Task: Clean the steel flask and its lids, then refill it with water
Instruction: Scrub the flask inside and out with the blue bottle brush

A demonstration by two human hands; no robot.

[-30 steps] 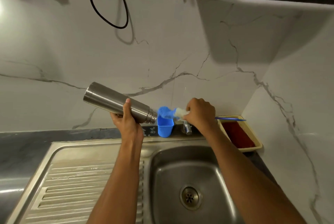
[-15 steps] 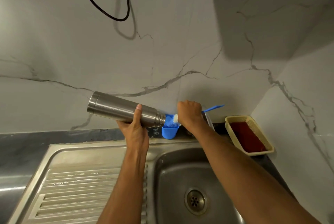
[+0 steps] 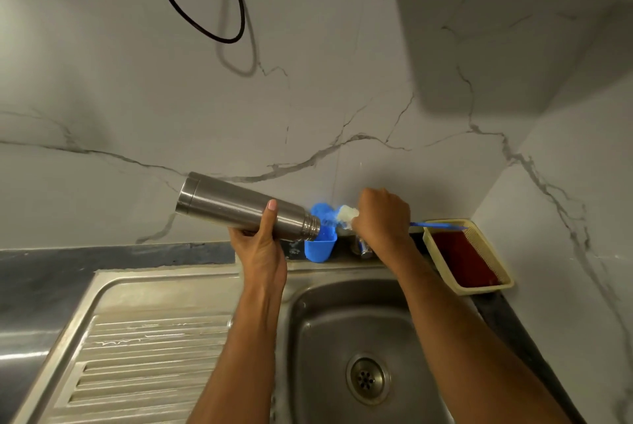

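1. Steel flask (image 3: 239, 209): held nearly on its side above the back edge of the sink (image 3: 349, 331), base up-left, open threaded mouth pointing right and slightly down. No lid on it.
2. Left hand (image 3: 260, 249): grips the flask from below near the neck end, thumb up over the near side of the body.
3. Right hand (image 3: 382, 218): clenched round a bottle brush (image 3: 346, 214). White and blue bristle end sits at the flask mouth; the blue handle sticks out to the right of the fist, over the yellow basket (image 3: 496, 281).
4. Blue cup (image 3: 320, 249): stands on the ledge behind the basin, just under the flask mouth.
5. Yellow basket: on the counter in the right corner, red inside.
6. Drainboard (image 3: 137, 355): left of the basin, ribbed, some wet streaks.
7. Black cable (image 3: 205, 30): loops down the marble wall above.
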